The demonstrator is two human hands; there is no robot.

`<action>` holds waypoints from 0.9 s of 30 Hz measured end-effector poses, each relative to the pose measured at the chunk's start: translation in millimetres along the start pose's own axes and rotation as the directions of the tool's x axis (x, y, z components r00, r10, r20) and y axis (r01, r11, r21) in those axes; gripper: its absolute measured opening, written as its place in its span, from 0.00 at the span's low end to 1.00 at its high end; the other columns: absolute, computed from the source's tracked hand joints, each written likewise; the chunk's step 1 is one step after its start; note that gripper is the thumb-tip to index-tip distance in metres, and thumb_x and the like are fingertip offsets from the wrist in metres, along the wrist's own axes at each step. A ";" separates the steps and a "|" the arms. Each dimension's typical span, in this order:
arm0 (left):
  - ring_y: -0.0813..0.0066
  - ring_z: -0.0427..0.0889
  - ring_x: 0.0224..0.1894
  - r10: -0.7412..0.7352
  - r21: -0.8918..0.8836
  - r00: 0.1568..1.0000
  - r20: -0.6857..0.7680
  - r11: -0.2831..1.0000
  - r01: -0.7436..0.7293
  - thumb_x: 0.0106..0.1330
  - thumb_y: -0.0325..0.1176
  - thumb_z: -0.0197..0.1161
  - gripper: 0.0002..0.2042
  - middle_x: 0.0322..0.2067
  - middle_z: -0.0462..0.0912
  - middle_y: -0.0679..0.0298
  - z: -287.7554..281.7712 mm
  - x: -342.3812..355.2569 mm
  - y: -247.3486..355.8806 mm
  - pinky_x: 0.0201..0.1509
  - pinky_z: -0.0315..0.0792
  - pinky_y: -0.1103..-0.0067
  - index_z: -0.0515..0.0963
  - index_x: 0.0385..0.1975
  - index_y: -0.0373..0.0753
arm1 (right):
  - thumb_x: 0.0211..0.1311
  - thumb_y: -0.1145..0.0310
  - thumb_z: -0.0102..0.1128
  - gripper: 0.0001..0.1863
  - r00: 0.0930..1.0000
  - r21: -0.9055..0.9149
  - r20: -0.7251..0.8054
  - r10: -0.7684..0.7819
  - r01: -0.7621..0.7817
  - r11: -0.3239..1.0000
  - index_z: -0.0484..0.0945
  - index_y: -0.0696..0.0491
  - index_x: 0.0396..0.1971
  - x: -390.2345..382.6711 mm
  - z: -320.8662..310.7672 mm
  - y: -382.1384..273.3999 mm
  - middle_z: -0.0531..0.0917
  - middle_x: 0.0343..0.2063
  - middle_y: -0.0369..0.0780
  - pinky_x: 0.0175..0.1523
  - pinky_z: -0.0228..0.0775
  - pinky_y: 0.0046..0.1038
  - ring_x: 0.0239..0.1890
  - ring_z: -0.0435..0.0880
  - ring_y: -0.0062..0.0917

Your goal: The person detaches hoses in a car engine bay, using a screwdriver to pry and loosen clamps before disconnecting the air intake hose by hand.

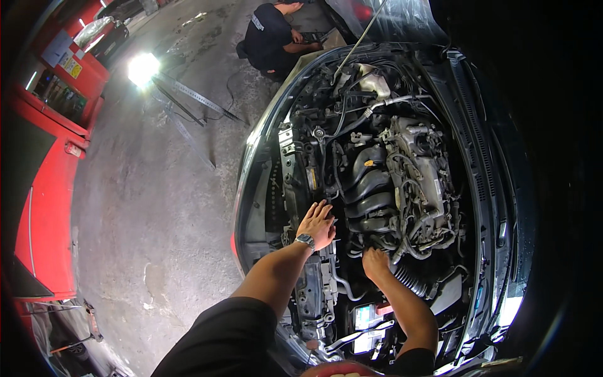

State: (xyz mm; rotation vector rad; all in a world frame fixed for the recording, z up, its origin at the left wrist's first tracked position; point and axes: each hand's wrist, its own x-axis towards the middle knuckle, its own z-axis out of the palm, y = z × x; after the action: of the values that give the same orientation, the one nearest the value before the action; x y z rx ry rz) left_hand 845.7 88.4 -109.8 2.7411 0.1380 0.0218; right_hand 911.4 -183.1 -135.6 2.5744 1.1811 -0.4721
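I look down into an open car engine bay with a black intake manifold [367, 201] and the engine top [427, 188]. My left hand [317, 226], with a wristwatch on it, lies fingers outstretched on the front edge of the bay, left of the manifold. My right hand [377, 262] reaches in among hoses at the manifold's near end, beside a ribbed air hose [408, 279]; its fingers are curled down and what they grip is hidden. A battery [364, 319] sits below, partly behind braces.
A co-worker in dark clothing [267, 38] crouches at the far front corner of the car. A lit work lamp [143, 69] stands on a tripod on the concrete floor [138, 207]. A red vehicle [53, 213] is at the left; a prop rod [358, 44] holds the hood.
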 end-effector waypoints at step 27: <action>0.56 0.54 0.78 0.001 0.007 1.000 0.003 1.000 -0.001 0.68 0.43 0.57 0.20 0.70 0.68 0.55 5.0 0.6 -2.0 0.83 0.44 0.62 0.84 0.53 0.39 | 0.59 0.69 0.61 0.09 0.991 0.054 -0.006 0.134 -0.133 0.990 0.89 0.49 0.24 7.4 -18.0 -6.3 0.90 0.29 0.42 0.38 0.84 0.37 0.34 0.92 0.37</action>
State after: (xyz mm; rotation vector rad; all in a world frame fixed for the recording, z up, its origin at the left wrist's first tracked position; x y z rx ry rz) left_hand 846.3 88.4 -115.1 2.7484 0.1367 0.0170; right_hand 914.3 -167.5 -122.9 2.6820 1.0037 -0.4683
